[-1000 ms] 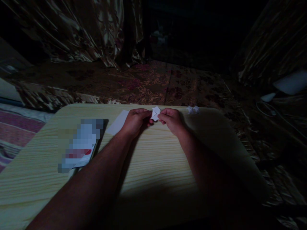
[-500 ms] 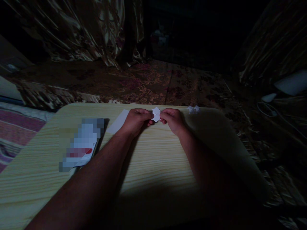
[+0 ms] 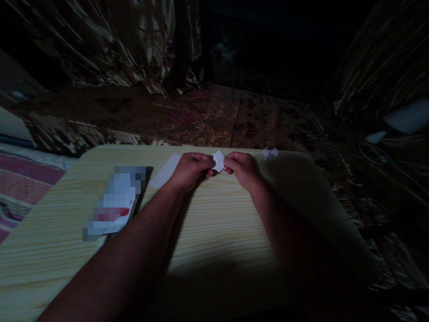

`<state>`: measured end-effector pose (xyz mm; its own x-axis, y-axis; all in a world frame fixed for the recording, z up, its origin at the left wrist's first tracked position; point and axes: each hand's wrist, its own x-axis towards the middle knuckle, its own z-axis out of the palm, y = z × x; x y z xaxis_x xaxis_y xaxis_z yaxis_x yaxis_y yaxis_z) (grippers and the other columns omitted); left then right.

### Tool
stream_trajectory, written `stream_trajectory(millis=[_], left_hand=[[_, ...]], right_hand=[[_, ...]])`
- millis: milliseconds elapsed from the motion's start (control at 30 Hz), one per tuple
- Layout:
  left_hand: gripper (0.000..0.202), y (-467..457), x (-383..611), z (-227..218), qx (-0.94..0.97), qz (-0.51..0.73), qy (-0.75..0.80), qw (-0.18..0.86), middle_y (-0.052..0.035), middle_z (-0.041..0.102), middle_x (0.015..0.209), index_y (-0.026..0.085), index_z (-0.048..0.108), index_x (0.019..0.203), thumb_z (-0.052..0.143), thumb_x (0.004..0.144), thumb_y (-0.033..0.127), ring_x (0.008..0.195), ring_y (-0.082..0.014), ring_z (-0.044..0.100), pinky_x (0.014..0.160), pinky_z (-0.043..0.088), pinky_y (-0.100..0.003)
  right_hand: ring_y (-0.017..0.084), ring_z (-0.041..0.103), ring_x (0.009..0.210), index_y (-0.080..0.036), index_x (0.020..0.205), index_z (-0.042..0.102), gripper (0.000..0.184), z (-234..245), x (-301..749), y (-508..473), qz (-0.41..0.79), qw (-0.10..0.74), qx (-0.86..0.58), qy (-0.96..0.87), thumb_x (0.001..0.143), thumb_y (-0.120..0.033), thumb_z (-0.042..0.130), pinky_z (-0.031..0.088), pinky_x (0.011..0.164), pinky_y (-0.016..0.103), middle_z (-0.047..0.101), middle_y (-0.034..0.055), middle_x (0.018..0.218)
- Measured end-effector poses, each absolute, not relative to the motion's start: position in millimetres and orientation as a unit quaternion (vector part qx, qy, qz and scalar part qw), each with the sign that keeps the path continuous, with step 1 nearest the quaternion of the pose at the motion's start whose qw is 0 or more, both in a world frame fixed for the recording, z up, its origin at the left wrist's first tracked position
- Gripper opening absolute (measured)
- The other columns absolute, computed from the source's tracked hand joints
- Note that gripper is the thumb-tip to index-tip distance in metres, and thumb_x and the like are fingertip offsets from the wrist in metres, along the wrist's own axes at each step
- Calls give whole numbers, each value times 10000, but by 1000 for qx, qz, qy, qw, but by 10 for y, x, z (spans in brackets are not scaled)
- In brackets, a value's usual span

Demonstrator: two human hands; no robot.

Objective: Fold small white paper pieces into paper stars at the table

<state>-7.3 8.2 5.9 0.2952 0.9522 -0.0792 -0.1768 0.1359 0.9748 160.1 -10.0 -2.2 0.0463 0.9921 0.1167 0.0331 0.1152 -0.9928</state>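
A small piece of folded white paper (image 3: 219, 161) with pointed corners is pinched between my two hands, above the far part of the wooden table (image 3: 214, 214). My left hand (image 3: 191, 169) grips its left side, thumb on top and fingers curled beneath. On the right side, my right hand (image 3: 241, 167) holds it between thumb and fingers. A flat white paper sheet (image 3: 164, 171) lies left of my left hand, partly covered by it. Two small folded paper pieces (image 3: 271, 154) rest side by side near the far edge, right of my right hand.
A blurred-out, pale flat object (image 3: 117, 201) with a red patch lies on the table's left. Beyond the far edge is a patterned cloth cover (image 3: 214, 114) below hanging curtains (image 3: 144, 40). A white cable (image 3: 382, 157) and lamp-like object (image 3: 407, 117) are at right. The room is dim.
Hardly anything differs. Both hands keep their grip on the folded paper, which has turned or shifted very slightly.
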Motion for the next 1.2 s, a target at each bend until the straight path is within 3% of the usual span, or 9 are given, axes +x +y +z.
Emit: stream_trajectory(millis=[200,400,533,800,967,1067,1200], left_hand=[[216,58,-39,97,491,453,403,625,-32,633,568,122,625,660,787,583,241,478,-118,566,485,439,-236],[423,32,-5,130,476,497,377,620,26,634,651,180,594,957,791,588,231,498,-105,556,493,422,-226],[565,13,1,136,501,496,376,602,18,660,698,174,619,1116,786,578,226,560,-105,580,570,439,-230],[395,23,-12,59,514,510,360,589,35,596,640,152,702,989,778,608,227,523,-66,499,544,394,-211],[386,21,-1,42,509,520,370,577,24,610,654,156,710,968,781,598,238,543,-80,527,559,419,-220],[385,9,5,56,504,522,379,575,25,617,658,161,708,962,779,592,238,533,-80,525,551,416,-219],[381,0,8,66,523,506,381,571,18,622,642,149,704,962,775,598,240,513,-79,508,525,398,-214]], right_hand=[[77,461,468,-169,609,591,137,-9,1599,-109,443,529,-495,-528,688,-277,615,356,482,213,572,-34,522],[80,460,478,-171,611,585,115,2,1577,-133,431,526,-500,-536,683,-258,610,359,492,217,568,-37,526],[81,454,484,-172,610,581,108,-7,1567,-135,424,529,-499,-540,676,-253,607,357,499,221,563,-41,525],[91,463,494,-173,611,583,104,-36,1568,-122,412,528,-496,-552,678,-247,611,346,492,227,554,-41,527],[89,475,512,-170,628,583,119,-21,1561,-126,408,523,-500,-557,687,-265,624,356,503,226,560,-37,551],[92,510,546,-176,743,582,142,18,1535,-133,425,545,-492,-529,682,-284,651,390,516,220,587,-34,619],[112,591,671,-202,954,553,343,46,1504,-138,445,582,-472,-491,654,-291,694,454,547,218,641,0,850]])
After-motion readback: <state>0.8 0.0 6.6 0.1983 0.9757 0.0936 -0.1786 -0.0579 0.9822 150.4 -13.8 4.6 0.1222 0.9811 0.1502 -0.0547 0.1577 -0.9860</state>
